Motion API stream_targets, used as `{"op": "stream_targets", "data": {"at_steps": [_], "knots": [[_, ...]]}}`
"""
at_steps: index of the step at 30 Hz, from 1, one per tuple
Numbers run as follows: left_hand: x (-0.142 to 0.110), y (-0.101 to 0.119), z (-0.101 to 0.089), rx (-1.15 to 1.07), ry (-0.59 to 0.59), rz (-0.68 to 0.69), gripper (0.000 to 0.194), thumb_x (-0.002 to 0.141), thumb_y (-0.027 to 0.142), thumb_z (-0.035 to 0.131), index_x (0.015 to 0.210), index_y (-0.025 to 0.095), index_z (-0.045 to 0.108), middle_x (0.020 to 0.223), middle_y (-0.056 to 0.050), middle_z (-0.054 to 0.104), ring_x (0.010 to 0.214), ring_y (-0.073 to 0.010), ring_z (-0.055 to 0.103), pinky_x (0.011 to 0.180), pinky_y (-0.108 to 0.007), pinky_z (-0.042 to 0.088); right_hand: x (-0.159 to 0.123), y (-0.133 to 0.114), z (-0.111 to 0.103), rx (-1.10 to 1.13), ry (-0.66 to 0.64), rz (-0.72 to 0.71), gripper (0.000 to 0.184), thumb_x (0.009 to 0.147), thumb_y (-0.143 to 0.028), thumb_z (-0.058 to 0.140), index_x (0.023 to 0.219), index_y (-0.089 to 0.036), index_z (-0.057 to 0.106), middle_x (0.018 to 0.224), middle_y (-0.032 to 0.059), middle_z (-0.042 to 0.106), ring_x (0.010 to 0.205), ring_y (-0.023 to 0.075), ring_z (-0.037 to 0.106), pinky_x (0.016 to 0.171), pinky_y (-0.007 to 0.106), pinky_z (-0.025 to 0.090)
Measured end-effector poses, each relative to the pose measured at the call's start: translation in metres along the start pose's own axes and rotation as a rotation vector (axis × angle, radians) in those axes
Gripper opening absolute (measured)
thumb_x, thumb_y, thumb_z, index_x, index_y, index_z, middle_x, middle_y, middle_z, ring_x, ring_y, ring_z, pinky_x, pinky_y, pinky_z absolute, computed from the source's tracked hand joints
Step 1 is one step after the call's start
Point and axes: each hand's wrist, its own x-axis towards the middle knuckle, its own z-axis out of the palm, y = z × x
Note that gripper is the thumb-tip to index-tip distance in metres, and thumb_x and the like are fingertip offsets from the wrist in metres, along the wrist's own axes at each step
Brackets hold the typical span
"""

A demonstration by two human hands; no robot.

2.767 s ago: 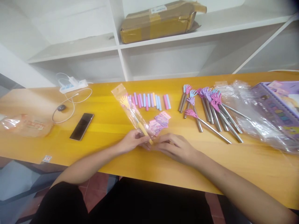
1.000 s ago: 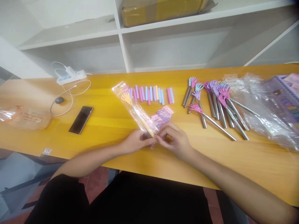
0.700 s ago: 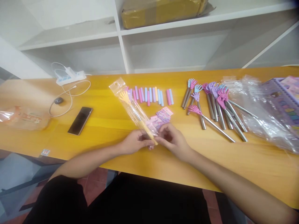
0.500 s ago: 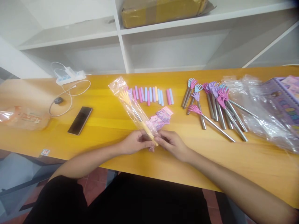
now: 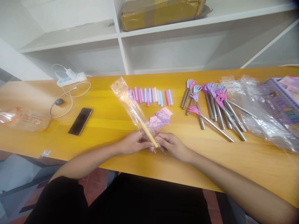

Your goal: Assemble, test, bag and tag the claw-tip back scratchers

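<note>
A yellow hand-shaped back scratcher with a yellow grip sits inside a long clear plastic sleeve that slants up to the left off the yellow table. My left hand pinches the sleeve's near end from the left. My right hand pinches the same end from the right. Both hands are closed on the sleeve. A small stack of pink printed cards lies just beyond my fingers.
A row of pastel grips lies beyond. Several metal back scratchers with pink, purple and blue heads lie at right, beside crumpled clear bags and a purple box. A phone, power strip and bag are at left.
My right hand drew back from the pink cards to the sleeve's near end. The sleeve's far end shifted slightly. My left hand stayed on the sleeve.
</note>
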Motion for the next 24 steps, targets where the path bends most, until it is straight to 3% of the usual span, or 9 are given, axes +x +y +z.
{"op": "stream_targets", "data": {"at_steps": [4, 9, 14, 17, 20, 24], "knots": [[-0.001, 0.005, -0.003, 0.104, -0.015, 0.033, 0.066, 0.097, 0.055, 0.074, 0.150, 0.019, 0.058, 0.105, -0.013, 0.083, 0.095, -0.0246, 0.080, 0.088, -0.037, 0.062, 0.000, 0.005, 0.003, 0.135, -0.016, 0.054, 0.051, 0.103, -0.064, 0.061, 0.085, -0.017, 0.064, 0.076, 0.0017, 0.067, 0.055, 0.0089, 0.056, 0.047, 0.021, 0.047], [0.000, 0.004, -0.004, 0.096, -0.069, 0.045, 0.063, 0.101, 0.056, 0.068, 0.150, 0.019, 0.057, 0.108, -0.014, 0.082, 0.096, -0.0232, 0.080, 0.092, -0.038, 0.061, -0.001, 0.007, 0.001, 0.136, -0.054, 0.056, 0.051, 0.107, -0.063, 0.055, 0.087, -0.017, 0.064, 0.079, 0.0020, 0.068, 0.053, 0.0079, 0.054, 0.049, 0.022, 0.048], [-0.003, 0.013, -0.006, 0.278, -0.051, 0.046, 0.047, 0.103, 0.053, 0.066, 0.137, 0.021, 0.068, 0.112, -0.011, 0.081, 0.104, -0.0247, 0.078, 0.096, -0.039, 0.060, -0.005, -0.001, -0.006, -0.297, -0.004, -0.120, 0.048, 0.115, -0.051, 0.043, 0.087, -0.018, 0.065, 0.077, 0.0015, 0.065, 0.064, 0.0107, 0.057, 0.062, 0.024, 0.049], [-0.005, 0.017, -0.011, 0.355, 0.110, 0.166, 0.051, 0.098, 0.057, 0.071, 0.133, 0.021, 0.071, 0.118, -0.011, 0.079, 0.117, -0.0286, 0.074, 0.104, -0.040, 0.057, -0.007, -0.006, -0.010, -0.549, 0.046, -0.226, 0.044, 0.115, -0.045, 0.042, 0.087, -0.019, 0.064, 0.078, 0.0018, 0.065, 0.069, 0.0127, 0.057, 0.068, 0.025, 0.047], [-0.001, 0.013, -0.024, 0.183, 0.358, 0.236, 0.059, 0.097, 0.065, 0.069, 0.134, 0.019, 0.071, 0.113, -0.011, 0.079, 0.117, -0.0287, 0.073, 0.101, -0.038, 0.058, -0.008, -0.006, -0.010, -0.665, 0.028, -0.267, 0.039, 0.115, -0.039, 0.043, 0.086, -0.020, 0.062, 0.078, 0.0022, 0.065, 0.070, 0.0140, 0.058, 0.068, 0.026, 0.045], [0.013, 0.007, -0.052, -0.092, 0.770, 0.339, 0.055, 0.089, 0.070, 0.074, 0.114, 0.021, 0.077, 0.107, -0.008, 0.079, 0.101, -0.0236, 0.074, 0.093, -0.036, 0.059, -0.010, -0.004, -0.006, -0.782, -0.079, -0.314, 0.034, 0.113, -0.029, 0.045, 0.085, -0.021, 0.061, 0.078, 0.0020, 0.061, 0.068, 0.0143, 0.054, 0.065, 0.028, 0.043]]}}
